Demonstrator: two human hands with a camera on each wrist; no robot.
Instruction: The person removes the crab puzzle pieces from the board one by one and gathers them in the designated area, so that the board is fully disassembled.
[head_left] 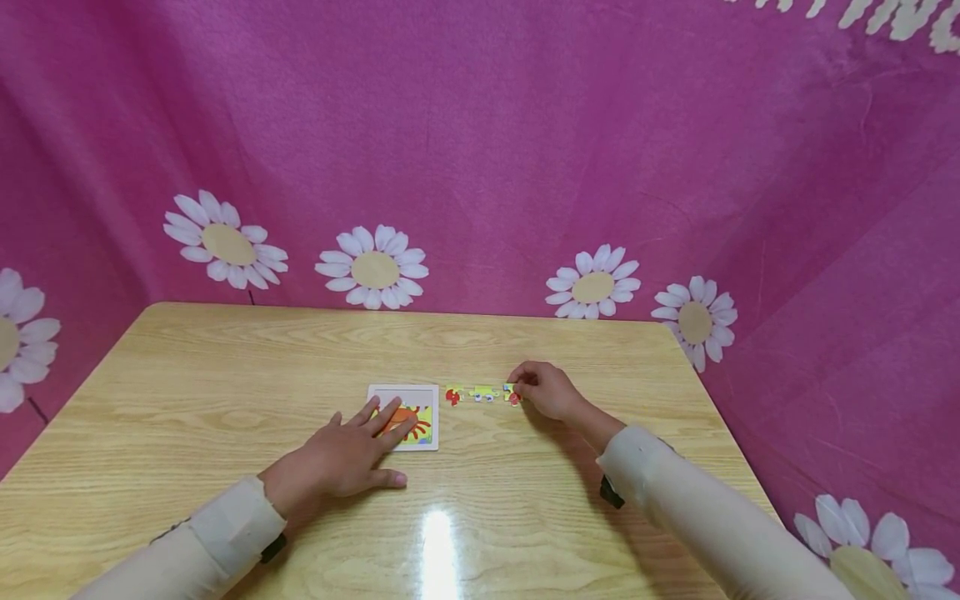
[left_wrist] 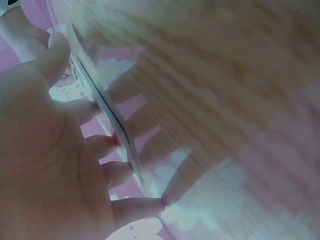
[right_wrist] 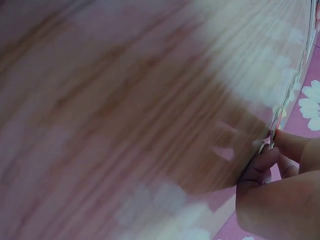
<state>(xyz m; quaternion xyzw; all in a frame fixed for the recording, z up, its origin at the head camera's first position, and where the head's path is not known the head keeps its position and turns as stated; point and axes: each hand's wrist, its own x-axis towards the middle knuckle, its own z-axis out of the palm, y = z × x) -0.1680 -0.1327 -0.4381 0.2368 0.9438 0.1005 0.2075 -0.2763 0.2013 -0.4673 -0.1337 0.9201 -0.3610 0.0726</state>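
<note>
On a wooden table [head_left: 225, 367], the left hand [head_left: 348, 452] was spread and the right hand [head_left: 553, 393] curled. A white-edged puzzle tray [head_left: 405, 393] (partly filled) was touched by the left; beside it, puzzle pieces [head_left: 483, 392] were lined up, the rightmost piece [head_left: 513, 397] pinched by the right.

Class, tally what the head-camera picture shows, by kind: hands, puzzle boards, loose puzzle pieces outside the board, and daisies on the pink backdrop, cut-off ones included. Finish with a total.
Hands: 2
Puzzle board: 1
Loose puzzle pieces: 3
Daisies, two cut by the picture's edge: 6
Total: 12
</note>
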